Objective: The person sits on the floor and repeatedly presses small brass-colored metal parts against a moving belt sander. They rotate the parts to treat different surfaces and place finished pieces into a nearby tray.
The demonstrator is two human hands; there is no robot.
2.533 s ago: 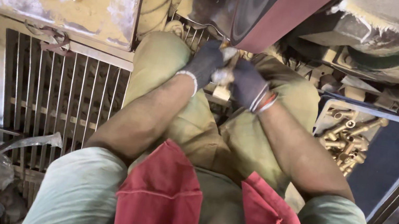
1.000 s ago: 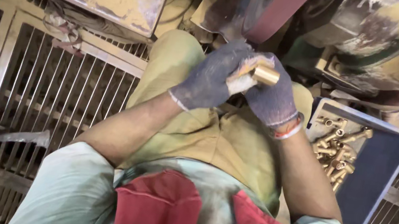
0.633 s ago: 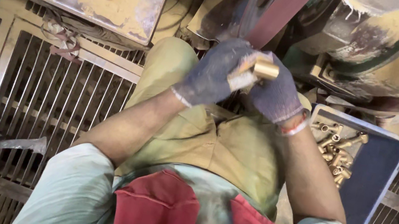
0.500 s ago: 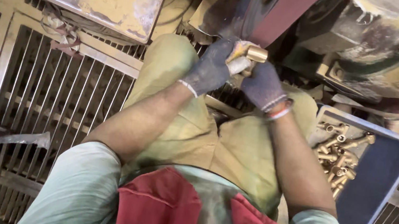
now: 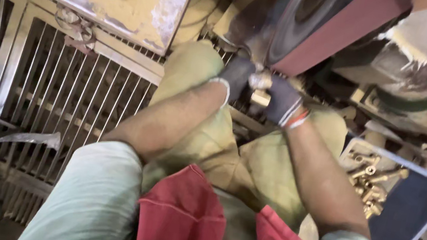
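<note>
Here both my gloved hands, left hand and right hand, are clamped on one brass fitting pressed up by the red sanding belt. I'd worry the belt snatches a glove or flings the fitting if my grip slackens.

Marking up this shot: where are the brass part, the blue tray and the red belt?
brass part (image 5: 260, 96), head view, its gold end.
blue tray (image 5: 413, 215), head view, bare floor.
red belt (image 5: 345, 32), head view, flat face.

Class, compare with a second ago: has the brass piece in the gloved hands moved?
Yes. The brass piece has gone from above the lap up toward the maroon sanding belt.
</note>
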